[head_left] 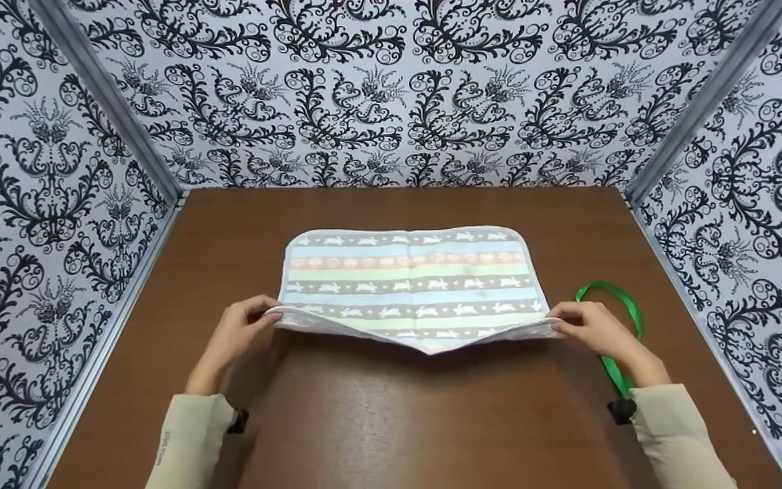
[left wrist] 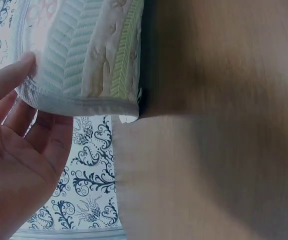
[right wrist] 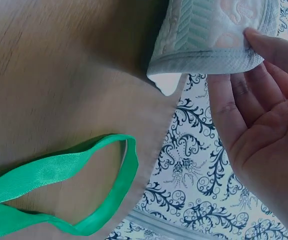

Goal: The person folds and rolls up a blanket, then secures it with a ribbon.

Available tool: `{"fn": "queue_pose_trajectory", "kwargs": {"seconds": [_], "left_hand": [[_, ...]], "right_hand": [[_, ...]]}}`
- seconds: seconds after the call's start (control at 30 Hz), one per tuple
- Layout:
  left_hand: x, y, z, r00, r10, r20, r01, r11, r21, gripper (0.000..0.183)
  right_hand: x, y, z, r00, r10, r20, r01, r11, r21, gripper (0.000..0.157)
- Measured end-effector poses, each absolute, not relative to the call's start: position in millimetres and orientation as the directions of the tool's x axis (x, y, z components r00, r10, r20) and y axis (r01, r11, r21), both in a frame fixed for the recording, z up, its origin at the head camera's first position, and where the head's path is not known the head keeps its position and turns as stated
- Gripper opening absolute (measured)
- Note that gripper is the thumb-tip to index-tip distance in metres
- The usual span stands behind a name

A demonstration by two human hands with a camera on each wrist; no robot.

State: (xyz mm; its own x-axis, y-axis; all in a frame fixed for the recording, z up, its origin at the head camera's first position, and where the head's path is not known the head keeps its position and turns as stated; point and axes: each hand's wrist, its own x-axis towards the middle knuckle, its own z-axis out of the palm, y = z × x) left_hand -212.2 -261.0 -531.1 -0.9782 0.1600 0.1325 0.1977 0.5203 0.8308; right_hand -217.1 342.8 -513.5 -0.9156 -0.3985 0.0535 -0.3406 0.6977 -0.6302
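A pastel striped cloth with white rabbits and a pale bound edge lies across the table. Its near edge is lifted at both corners and sags to a point in the middle. My left hand pinches the near left corner between thumb and fingers; the left wrist view shows the thumb on top of the cloth. At the near right corner my right hand pinches the cloth the same way, thumb over the edge and fingers beneath in the right wrist view.
A loop of green ribbon lies on the brown table at the right, partly under my right forearm. Walls covered in black-and-white scroll pattern enclose the table at the back and both sides, with grey strips along the corners.
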Motion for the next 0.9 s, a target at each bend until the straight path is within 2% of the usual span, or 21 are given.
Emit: {"fn": "queue_pose_trajectory", "kwargs": {"seconds": [0.23,0.4,0.6,0.7,0.8,0.9], "left_hand": [[-209,-268,-528,-0.986,0.138,0.098,0.156,0.517,0.841,0.012],[-209,-269,-525,-0.984,0.149,0.096,0.16,0.517,0.841,0.013],[-207,-273,-521,-0.972,0.231,0.029,0.147,0.514,0.845,0.015],[-207,-278,-521,-0.935,0.352,-0.048,0.14,0.489,0.861,0.014],[-207,-283,-522,-0.861,0.486,-0.147,0.104,0.452,0.886,0.016],[-208,-286,-522,-0.807,0.549,-0.22,0.057,0.443,0.895,0.018]], "right_hand": [[-217,346,-506,-0.923,-0.382,0.043,-0.323,0.711,-0.625,0.009],[-219,350,-501,-0.922,-0.377,0.086,-0.34,0.684,-0.646,0.01],[-218,356,-493,-0.893,-0.439,0.1,-0.386,0.632,-0.672,0.011],[-218,358,-489,-0.872,-0.482,0.086,-0.399,0.597,-0.696,0.012],[-218,361,-483,-0.848,-0.529,0.029,-0.376,0.563,-0.736,0.012],[-221,364,-475,-0.821,-0.568,-0.058,-0.33,0.554,-0.764,0.014]]}}
